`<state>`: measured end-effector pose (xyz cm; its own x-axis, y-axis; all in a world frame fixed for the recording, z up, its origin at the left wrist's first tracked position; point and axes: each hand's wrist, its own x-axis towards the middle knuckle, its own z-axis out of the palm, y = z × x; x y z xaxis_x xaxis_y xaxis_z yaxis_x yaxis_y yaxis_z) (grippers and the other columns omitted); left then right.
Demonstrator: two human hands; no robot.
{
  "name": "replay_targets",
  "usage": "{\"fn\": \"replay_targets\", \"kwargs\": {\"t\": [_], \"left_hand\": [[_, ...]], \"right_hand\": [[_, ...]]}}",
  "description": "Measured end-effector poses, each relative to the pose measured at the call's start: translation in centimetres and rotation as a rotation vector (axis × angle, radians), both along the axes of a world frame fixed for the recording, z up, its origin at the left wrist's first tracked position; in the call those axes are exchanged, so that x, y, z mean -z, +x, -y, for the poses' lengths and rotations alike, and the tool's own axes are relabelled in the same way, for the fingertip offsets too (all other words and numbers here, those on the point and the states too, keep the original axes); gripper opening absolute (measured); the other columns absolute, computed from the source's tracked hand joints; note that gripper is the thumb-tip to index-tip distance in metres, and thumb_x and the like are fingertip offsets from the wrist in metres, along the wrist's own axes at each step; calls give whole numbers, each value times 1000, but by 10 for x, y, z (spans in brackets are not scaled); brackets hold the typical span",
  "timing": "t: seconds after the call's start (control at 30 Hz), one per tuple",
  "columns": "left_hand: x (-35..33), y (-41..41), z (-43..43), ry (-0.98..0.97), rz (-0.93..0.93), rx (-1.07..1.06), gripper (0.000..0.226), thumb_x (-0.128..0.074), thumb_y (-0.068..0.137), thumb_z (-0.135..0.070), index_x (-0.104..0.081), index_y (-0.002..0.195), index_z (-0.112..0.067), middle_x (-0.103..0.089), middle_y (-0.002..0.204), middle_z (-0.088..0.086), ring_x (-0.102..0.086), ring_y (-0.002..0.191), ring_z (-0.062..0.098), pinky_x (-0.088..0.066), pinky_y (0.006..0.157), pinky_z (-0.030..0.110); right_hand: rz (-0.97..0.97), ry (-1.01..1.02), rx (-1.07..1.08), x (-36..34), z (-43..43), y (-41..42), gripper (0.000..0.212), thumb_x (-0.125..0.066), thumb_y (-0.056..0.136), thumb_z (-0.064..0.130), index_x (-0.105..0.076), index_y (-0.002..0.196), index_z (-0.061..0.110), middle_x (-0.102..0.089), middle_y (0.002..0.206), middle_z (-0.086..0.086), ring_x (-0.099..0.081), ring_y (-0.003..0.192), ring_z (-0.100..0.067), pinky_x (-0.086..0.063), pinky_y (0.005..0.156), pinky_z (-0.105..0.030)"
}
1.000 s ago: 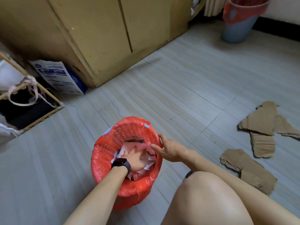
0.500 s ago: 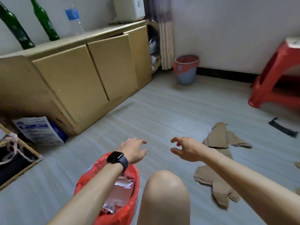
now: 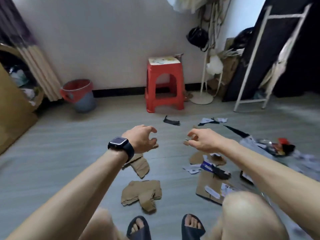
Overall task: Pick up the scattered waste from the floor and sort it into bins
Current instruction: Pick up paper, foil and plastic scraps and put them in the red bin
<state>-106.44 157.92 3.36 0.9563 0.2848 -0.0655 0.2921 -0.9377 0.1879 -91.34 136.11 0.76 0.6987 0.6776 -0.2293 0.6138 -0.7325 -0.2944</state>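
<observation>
Grey floor (image 3: 69,153): pale, plank-patterned, and runs back to a white wall (image 3: 103,40) with a dark strip at its foot.
Room, back: a red stool (image 3: 164,84) stands against the wall near the middle. A bin (image 3: 78,94) with a red liner is to its left, just beside a striped curtain (image 3: 39,71).
Room, right: a white leaning frame (image 3: 270,58) and a round white stand base (image 3: 201,99).
Waste, cardboard: torn brown cardboard pieces lie on the floor between the arms, one (image 3: 141,194) just ahead of the slippers (image 3: 138,227) and one (image 3: 139,164) beyond it. A larger flat sheet (image 3: 207,186) lies to the right with paper labels and a dark scrap on it.
Waste, other: a black scrap (image 3: 171,121) and paper scraps (image 3: 212,120) lie further out, past the hands. A wrapper heap (image 3: 270,146) is at far right.
Left hand (image 3: 141,138): raised above the floor with the fingers curled claw-like and nothing in them. There is a dark watch (image 3: 119,144) on the wrist.
Right hand (image 3: 202,140): raised level with the left, apart from it, fingers loosely bent. A small brown bit shows at the fingertips; cannot tell whether it is pinched or lying on the floor behind.
Hidden: the left wrist covers part of the further cardboard piece, and the right knee covers a corner of the flat sheet.
Cut off: a brown cabinet (image 3: 10,108) at the left edge; the slippers at the bottom edge.
Hard to make out: the picture's edges are smeared. The label print and what is in the wrapper heap are unreadable.
</observation>
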Motion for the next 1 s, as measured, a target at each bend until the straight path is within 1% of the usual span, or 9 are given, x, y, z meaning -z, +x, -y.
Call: {"fn": "replay_targets", "kwargs": {"t": [0.17,0.27,0.4,0.47,0.57,0.7,0.77,0.9,1.0], "left_hand": [[26,63,75,-12,-49,236,42,-50,96,-48,-50,136,-37,-54,137,-5,-52,124,20,-49,94,35],[42,94,112,-42,-87,342,42,-51,97,-45,-51,137,-34,-55,137,-3,-52,124,21,-45,88,31],[79,126,148,-80,-178,404,41,-52,97,-42,-52,137,-31,-56,135,1,-55,120,24,-48,90,34],[110,142,160,-104,-241,404,39,-52,97,-40,-53,134,-30,-58,130,2,-56,116,25,-49,88,35],[155,152,165,-117,-324,389,42,-52,97,-37,-51,138,-29,-57,132,3,-56,118,25,-44,84,30],[222,167,157,-134,-453,325,48,-53,95,-39,-47,142,-30,-48,144,2,-49,129,24,-44,101,35],[253,176,149,-110,-510,299,50,-53,94,-42,-46,142,-32,-45,148,1,-46,131,24,-43,104,39],[314,203,136,-75,-600,248,54,-52,93,-42,-42,145,-32,-42,149,2,-43,132,27,-43,104,42],[350,229,130,-52,-581,206,56,-53,94,-41,-38,147,-30,-37,151,3,-41,133,29,-45,101,42]], "right_hand": [[-52,-50,268,25,109,15,48,-51,98,46,-48,141,25,-62,133,-5,-60,117,-24,-48,99,-37],[-83,-78,393,39,160,17,48,-52,97,46,-48,141,26,-62,134,-5,-60,117,-23,-49,99,-36],[-98,-133,484,64,206,22,47,-55,97,42,-51,140,23,-63,133,-3,-59,120,-23,-46,98,-31],[-152,-138,524,90,220,30,47,-56,96,39,-52,140,21,-62,134,-4,-59,120,-23,-46,100,-32],[-269,-124,556,136,227,34,51,-61,94,37,-51,140,19,-61,135,-5,-61,116,-21,-46,100,-30],[-364,-140,528,204,215,41,52,-65,89,38,-54,137,21,-63,131,-4,-60,117,-21,-46,99,-31],[-399,-138,504,235,204,46,54,-65,88,42,-54,136,23,-62,132,-3,-58,119,-20,-46,101,-33],[-418,-149,471,297,182,63,50,-60,91,47,-51,136,28,-58,134,2,-55,122,-21,-48,98,-38],[-401,-144,467,337,166,74,52,-57,92,49,-44,139,31,-51,136,3,-51,124,-22,-47,98,-39]]}}
